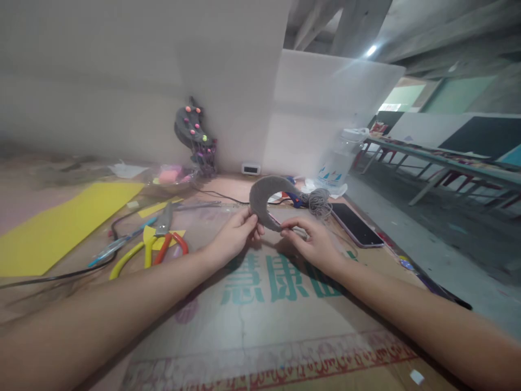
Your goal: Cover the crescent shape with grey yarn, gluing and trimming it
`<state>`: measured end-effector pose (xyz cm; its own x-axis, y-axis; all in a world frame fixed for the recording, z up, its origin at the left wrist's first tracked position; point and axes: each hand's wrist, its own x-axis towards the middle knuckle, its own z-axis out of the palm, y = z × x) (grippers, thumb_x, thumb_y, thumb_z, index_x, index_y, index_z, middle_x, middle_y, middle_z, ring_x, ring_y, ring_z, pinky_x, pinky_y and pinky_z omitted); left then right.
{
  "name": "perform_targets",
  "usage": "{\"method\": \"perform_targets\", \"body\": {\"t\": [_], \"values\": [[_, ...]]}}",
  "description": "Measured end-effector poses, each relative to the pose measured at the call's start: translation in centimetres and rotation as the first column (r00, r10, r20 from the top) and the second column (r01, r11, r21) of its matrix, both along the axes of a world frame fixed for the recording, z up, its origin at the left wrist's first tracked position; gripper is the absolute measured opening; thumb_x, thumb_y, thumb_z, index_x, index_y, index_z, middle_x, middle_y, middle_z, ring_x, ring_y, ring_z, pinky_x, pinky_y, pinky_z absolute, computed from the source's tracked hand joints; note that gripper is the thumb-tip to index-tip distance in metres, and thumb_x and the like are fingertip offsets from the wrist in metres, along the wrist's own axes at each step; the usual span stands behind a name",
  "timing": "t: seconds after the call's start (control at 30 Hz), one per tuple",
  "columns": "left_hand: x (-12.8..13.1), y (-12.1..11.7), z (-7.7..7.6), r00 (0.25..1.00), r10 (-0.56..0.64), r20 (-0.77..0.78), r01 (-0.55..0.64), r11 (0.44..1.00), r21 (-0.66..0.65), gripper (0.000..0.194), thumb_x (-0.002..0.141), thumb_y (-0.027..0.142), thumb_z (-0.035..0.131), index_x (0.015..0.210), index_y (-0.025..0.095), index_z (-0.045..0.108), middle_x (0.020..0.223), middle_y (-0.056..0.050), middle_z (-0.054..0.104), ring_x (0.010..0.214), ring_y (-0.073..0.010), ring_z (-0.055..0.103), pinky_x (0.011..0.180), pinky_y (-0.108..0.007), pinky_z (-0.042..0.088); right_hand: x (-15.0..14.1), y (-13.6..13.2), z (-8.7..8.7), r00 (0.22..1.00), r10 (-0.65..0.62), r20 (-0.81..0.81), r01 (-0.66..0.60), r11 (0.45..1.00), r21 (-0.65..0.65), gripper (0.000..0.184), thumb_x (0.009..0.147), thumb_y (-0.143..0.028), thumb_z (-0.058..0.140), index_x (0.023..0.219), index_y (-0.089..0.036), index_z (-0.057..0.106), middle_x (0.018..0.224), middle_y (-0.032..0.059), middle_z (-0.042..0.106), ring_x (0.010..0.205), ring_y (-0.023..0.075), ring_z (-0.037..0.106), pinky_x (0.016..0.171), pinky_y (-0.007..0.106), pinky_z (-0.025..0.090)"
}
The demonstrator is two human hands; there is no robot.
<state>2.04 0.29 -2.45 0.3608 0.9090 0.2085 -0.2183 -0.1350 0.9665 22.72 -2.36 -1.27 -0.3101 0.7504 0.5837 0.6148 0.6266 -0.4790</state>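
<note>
Holding a grey crescent (258, 196) over the middle of the bench (228, 184), a person seated or standing close in front of me works with two bare hands. The left hand (238, 231) is closed on the outer left curve, low down, thumb toward the wearer; the right hand (306, 237) pinches near the lower tip with thumb and fingers. The other tip curves up and over to the right.

The crescent looks light, and probably stiff enough to keep its bend. Its dull surface seems soft, like felt or wound yarn, so it should not slip. The broad middle of the curve looks the safest hold; the narrow tips would likely bend first.

Just beyond lies a loose, stringy bundle of grey yarn (320, 202), beside a flat, dark glossy phone (358, 225). Under the wrists spreads matte brown cardboard (244, 331) printed in green and red. To the left are metal hand tools (164, 222) with yellow and red handles, and a smooth yellow sheet (81, 217). Against the pale wall (134, 70) stands a darker crescent (184, 129) dotted with coloured beads.
</note>
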Motion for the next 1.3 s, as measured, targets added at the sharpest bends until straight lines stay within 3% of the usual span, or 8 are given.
{"method": "perform_targets", "body": {"t": [0.33, 0.5, 0.73, 0.8, 0.93, 1.03, 1.2, 1.3], "values": [[0.0, -0.1, 0.2, 0.999, -0.036, -0.017, 0.036, 0.999, 0.038, 0.021, 0.083, 0.037, 0.057, 0.085, 0.017, 0.053, 0.059, 0.004, 0.055, 0.05, -0.0092, 0.049, 0.051, -0.022, 0.039, -0.4, -0.4, 0.3, 0.998, 0.023, 0.053, -0.023, 1.0, 0.005, 0.013, 0.089, -0.025, 0.058, 0.083, -0.019, 0.067, 0.085, 0.005, 0.074, 0.079, 0.0193, 0.068, 0.076, 0.031, 0.053], [0.1, -0.7, 1.2, 0.996, -0.009, -0.092, 0.014, 0.998, 0.057, 0.021, 0.073, 0.026, 0.065, 0.087, 0.016, 0.054, 0.066, 0.002, 0.058, 0.061, -0.0107, 0.054, 0.06, -0.023, 0.042, -0.4, -0.6, 0.3, 0.993, -0.004, 0.12, -0.015, 0.987, 0.157, 0.011, 0.091, -0.023, 0.058, 0.084, -0.018, 0.065, 0.083, 0.0053, 0.072, 0.077, 0.0185, 0.066, 0.071, 0.03, 0.051], [0.3, -0.6, 0.5, 0.984, 0.088, -0.155, -0.064, 0.986, 0.155, 0.04, 0.076, 0.05, 0.066, 0.096, 0.016, 0.059, 0.067, 0.001, 0.059, 0.063, -0.0139, 0.056, 0.062, -0.027, 0.046, -0.5, -0.5, 0.3, 0.942, 0.024, 0.336, -0.161, 0.908, 0.388, 0.012, 0.094, -0.024, 0.055, 0.086, -0.018, 0.063, 0.074, 0.0042, 0.066, 0.07, 0.0185, 0.058, 0.068, 0.032, 0.044], [0.3, -0.2, -0.1, 0.98, 0.113, -0.161, -0.087, 0.983, 0.162, 0.044, 0.077, 0.054, 0.063, 0.099, 0.015, 0.061, 0.068, 0.0, 0.06, 0.063, -0.0144, 0.057, 0.062, -0.027, 0.046, -0.5, -0.7, 0.3, 0.925, 0.043, 0.377, -0.192, 0.911, 0.366, 0.011, 0.094, -0.028, 0.057, 0.092, -0.018, 0.062, 0.081, 0.0054, 0.069, 0.075, 0.0203, 0.059, 0.072, 0.034, 0.045], [0.0, 0.6, -0.5, 0.964, 0.184, -0.194, -0.144, 0.969, 0.202, 0.044, 0.077, 0.059, 0.059, 0.069, 0.016, 0.062, 0.06, 0.0, 0.057, 0.058, -0.0132, 0.053, 0.059, -0.026, 0.045, -0.3, -1.3, 0.3, 0.959, 0.056, 0.276, -0.129, 0.959, 0.252, 0.023, 0.093, -0.036, 0.055, 0.107, -0.018, 0.058, 0.097, 0.009, 0.069, 0.089, 0.0235, 0.063, 0.081, 0.038, 0.047], [0.0, 0.7, -0.1, 0.962, 0.203, -0.181, -0.162, 0.963, 0.217, 0.042, 0.076, 0.057, 0.061, 0.063, 0.017, 0.06, 0.058, -0.001, 0.057, 0.056, -0.0132, 0.053, 0.057, -0.026, 0.046, -0.3, -1.4, 0.3, 0.991, 0.006, 0.133, -0.029, 0.986, 0.165, 0.017, 0.096, -0.033, 0.048, 0.099, -0.019, 0.056, 0.091, 0.007, 0.067, 0.087, 0.0213, 0.063, 0.079, 0.035, 0.048], [0.5, 0.8, -0.2, 0.979, 0.186, -0.083, -0.173, 0.975, 0.136, 0.041, 0.07, 0.057, 0.067, 0.064, 0.017, 0.06, 0.059, -0.001, 0.058, 0.054, -0.0122, 0.053, 0.056, -0.026, 0.047, -0.2, -0.4, 0.7, 0.99, -0.143, 0.002, 0.143, 0.99, 0.011, 0.016, 0.092, -0.033, 0.049, 0.083, -0.02, 0.054, 0.079, 0.0031, 0.061, 0.076, 0.0178, 0.059, 0.058, 0.025, 0.044], [0.5, 1.1, -0.7, 0.967, 0.252, -0.039, -0.247, 0.965, 0.091, 0.044, 0.071, 0.059, 0.066, 0.063, 0.016, 0.058, 0.057, -0.001, 0.057, 0.052, -0.0117, 0.053, 0.055, -0.026, 0.047, 0.7, 0.8, 1.5, 0.983, -0.185, 0.011, 0.185, 0.983, -0.003, 0.021, 0.091, -0.036, 0.05, 0.078, -0.019, 0.055, 0.077, 0.0023, 0.06, 0.075, 0.0176, 0.058, 0.063, 0.026, 0.044]]}}
